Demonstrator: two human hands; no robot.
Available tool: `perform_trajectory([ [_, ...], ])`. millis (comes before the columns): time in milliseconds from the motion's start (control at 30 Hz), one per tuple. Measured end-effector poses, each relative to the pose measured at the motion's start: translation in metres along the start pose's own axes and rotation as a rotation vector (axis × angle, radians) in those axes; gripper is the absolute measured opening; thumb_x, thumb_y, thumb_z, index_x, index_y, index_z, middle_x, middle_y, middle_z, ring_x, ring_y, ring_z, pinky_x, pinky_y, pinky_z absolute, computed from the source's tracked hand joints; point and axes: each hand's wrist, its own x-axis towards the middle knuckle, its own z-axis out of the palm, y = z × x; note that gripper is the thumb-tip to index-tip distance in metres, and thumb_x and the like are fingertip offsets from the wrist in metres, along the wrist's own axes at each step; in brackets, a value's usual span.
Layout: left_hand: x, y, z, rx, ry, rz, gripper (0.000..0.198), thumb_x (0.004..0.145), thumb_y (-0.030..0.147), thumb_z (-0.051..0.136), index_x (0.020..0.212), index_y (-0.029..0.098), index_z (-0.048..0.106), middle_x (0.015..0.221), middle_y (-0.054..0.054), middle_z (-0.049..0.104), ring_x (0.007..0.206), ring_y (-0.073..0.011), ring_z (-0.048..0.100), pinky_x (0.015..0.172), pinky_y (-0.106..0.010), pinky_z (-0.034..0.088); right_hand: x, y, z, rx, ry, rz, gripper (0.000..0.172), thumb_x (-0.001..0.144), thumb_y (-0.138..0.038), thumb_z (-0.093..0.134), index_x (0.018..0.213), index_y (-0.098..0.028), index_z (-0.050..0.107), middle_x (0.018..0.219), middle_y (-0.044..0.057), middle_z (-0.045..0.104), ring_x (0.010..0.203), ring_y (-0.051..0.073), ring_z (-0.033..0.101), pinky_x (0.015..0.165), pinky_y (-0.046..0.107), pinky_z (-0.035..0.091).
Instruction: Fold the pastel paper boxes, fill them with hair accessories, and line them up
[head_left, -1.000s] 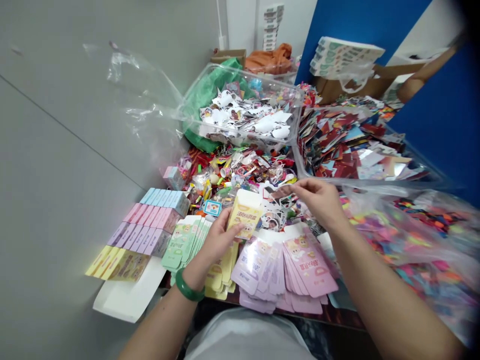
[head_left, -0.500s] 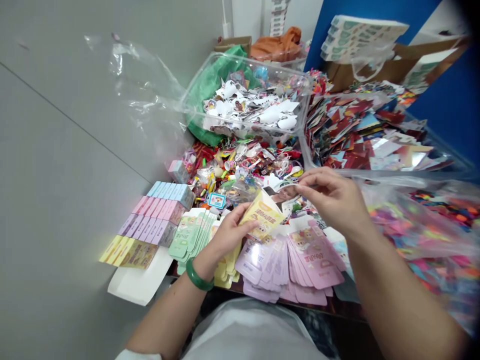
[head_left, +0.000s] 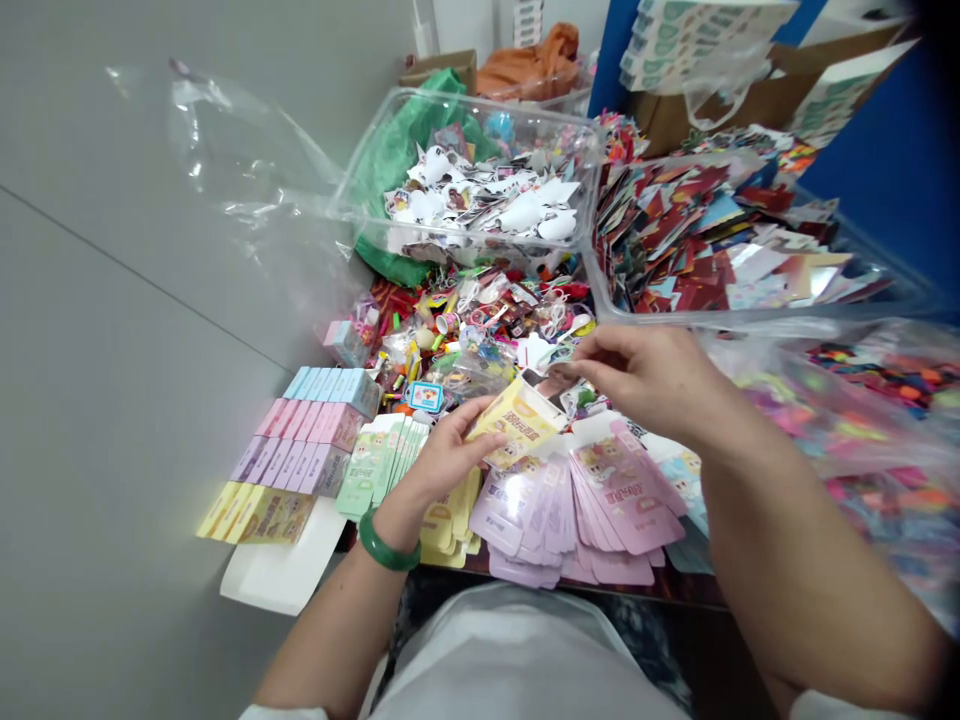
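My left hand [head_left: 456,448], with a green bangle at its wrist, is closed around a small yellow printed carton [head_left: 517,424]. The carton is tilted, its end toward my right hand standing open. Thumb and fingers of my right hand [head_left: 637,375] pinch a thin printed picture cutout [head_left: 556,382], whose lower end is at the carton's mouth; how far it reaches inside I cannot tell. Below the hands lie fanned flat cartons in purple [head_left: 517,510], pink [head_left: 619,485], green [head_left: 369,465] and yellow [head_left: 442,520].
Filled cartons [head_left: 311,430] stand in coloured rows at left on white card. Loose small toys [head_left: 450,335] are heaped beyond my hands. Behind are a clear bin [head_left: 484,235] of white cutouts and another bin [head_left: 750,318] of dark red cards. Plastic bags [head_left: 885,420] lie at right.
My right hand has moved toward the carton, bringing the picture cutout down to its open end. My left hand still holds the carton. The camera view has shifted slightly.
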Motion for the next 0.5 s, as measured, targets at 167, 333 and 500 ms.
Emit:
perform_trajectory([
  [167,0.001,0.004,-0.002,0.011,0.018,-0.021,0.041,0.074,0.028,0.075,0.114,0.022,0.065,0.108,-0.006,0.070,0.094,-0.0222,0.065,0.072,-0.029,0.053,0.005,-0.005,-0.012,-0.082,-0.009,-0.030,0.017,0.079,-0.020,0.064,0.062,-0.022,0.066,0.049,-0.004,0.055,0.046,0.009,0.043,0.048,0.025,0.028],
  [333,0.000,0.001,-0.001,-0.052,-0.078,-0.041,0.046,0.073,0.027,0.077,0.117,0.022,0.064,0.116,-0.006,0.068,0.101,-0.0228,0.064,0.078,-0.029,0.053,0.007,-0.004,-0.001,0.009,-0.055,-0.026,0.016,0.077,-0.020,0.065,0.062,-0.021,0.062,0.051,-0.004,0.058,0.044,0.009,0.049,0.043,0.023,0.030],
  [500,0.001,-0.002,0.001,-0.092,-0.085,-0.015,0.047,0.073,0.027,0.077,0.118,0.022,0.062,0.113,-0.005,0.068,0.098,-0.0205,0.064,0.075,-0.026,0.053,0.006,-0.010,0.020,0.291,-0.068,0.213,0.012,0.080,-0.018,0.061,0.068,-0.021,0.058,0.049,-0.003,0.061,0.043,0.012,0.058,0.043,0.021,0.039],
])
